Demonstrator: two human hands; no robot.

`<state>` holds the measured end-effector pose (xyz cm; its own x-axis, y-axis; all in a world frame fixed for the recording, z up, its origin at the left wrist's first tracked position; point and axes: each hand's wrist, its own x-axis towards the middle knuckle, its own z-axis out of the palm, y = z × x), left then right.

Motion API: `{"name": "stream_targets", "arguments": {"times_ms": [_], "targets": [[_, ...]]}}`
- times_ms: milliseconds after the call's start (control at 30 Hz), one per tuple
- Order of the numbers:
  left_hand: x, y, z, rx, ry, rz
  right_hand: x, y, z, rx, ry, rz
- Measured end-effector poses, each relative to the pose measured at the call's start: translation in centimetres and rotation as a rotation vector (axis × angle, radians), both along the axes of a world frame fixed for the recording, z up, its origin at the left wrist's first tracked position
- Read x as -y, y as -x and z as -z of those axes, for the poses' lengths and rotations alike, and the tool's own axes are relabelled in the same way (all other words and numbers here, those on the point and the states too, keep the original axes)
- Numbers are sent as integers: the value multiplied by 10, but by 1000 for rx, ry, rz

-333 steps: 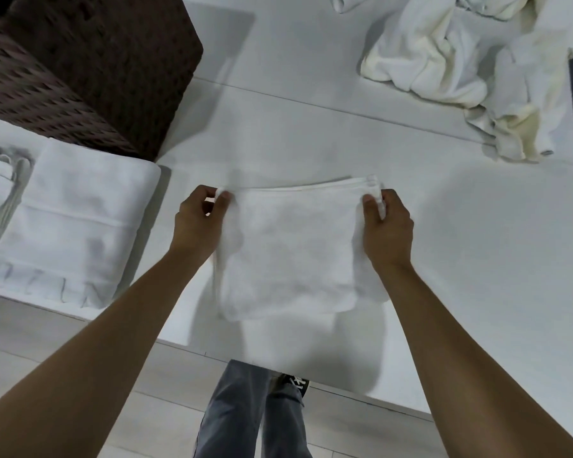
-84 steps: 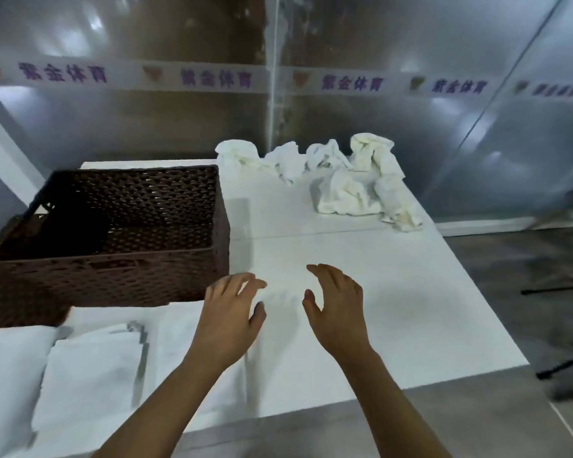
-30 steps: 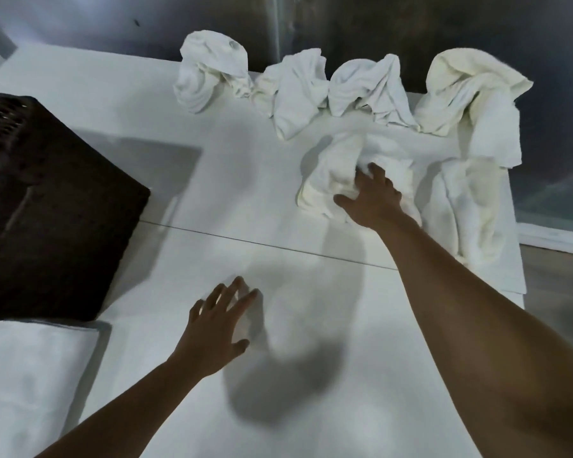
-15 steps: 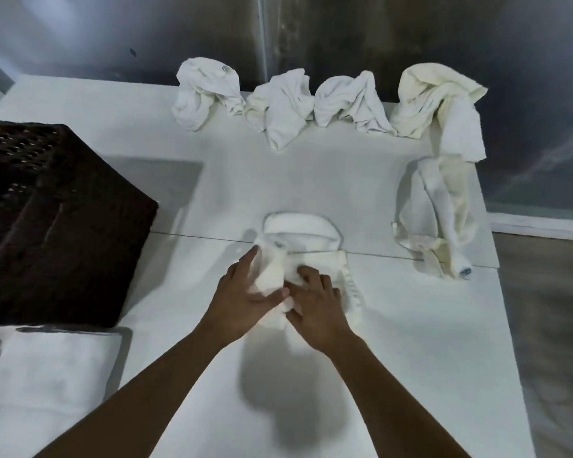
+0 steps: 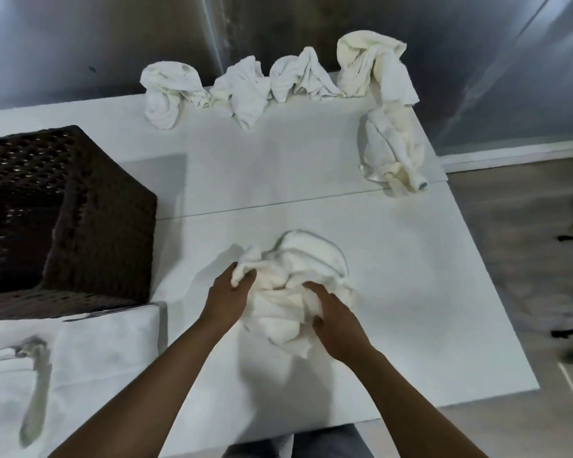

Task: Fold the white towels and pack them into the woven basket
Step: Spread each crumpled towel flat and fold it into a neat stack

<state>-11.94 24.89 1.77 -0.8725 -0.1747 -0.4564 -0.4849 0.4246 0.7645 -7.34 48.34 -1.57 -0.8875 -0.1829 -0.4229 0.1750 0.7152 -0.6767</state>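
Close to me I see both hands on one crumpled white towel [image 5: 295, 285] that sits in a messy lump on the white table [image 5: 427, 292]. My left hand [image 5: 227, 297] pinches a bit of the towel at its left side, with the fingers curled around the cloth. My right hand [image 5: 336, 320] grabs the towel at its right side, and its fingers are tucked into the folds. To the left, near the table's front edge, lie the folded towels [image 5: 80, 368], flat and side by side. Just behind them stands the dark woven basket [image 5: 80, 219], touching their far edge as far as I can tell. Farther back on the right, one rumpled towel [image 5: 394, 150] lies by the table's edge. At the very back, a row of crumpled towels [image 5: 272, 84] sits along the far edge, near the shiny wall [image 5: 80, 38].
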Motion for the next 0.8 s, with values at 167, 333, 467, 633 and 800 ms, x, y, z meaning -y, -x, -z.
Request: {"name": "stream_targets", "arguments": {"times_ms": [167, 333, 467, 633, 800], "targets": [[-1, -22, -33, -78, -82, 29, -1, -23, -25, 78, -104, 60], [19, -27, -70, -207, -70, 57, 17, -29, -50, 45, 95, 224], [24, -36, -101, -345, -119, 223, 28, -23, -81, -58, 256, 516], [21, -36, -154, -454, -158, 436, 34, 3, -141, -384, 191, 333], [21, -43, -195, -507, -232, 459, 37, 16, -173, -283, -16, 62]]}}
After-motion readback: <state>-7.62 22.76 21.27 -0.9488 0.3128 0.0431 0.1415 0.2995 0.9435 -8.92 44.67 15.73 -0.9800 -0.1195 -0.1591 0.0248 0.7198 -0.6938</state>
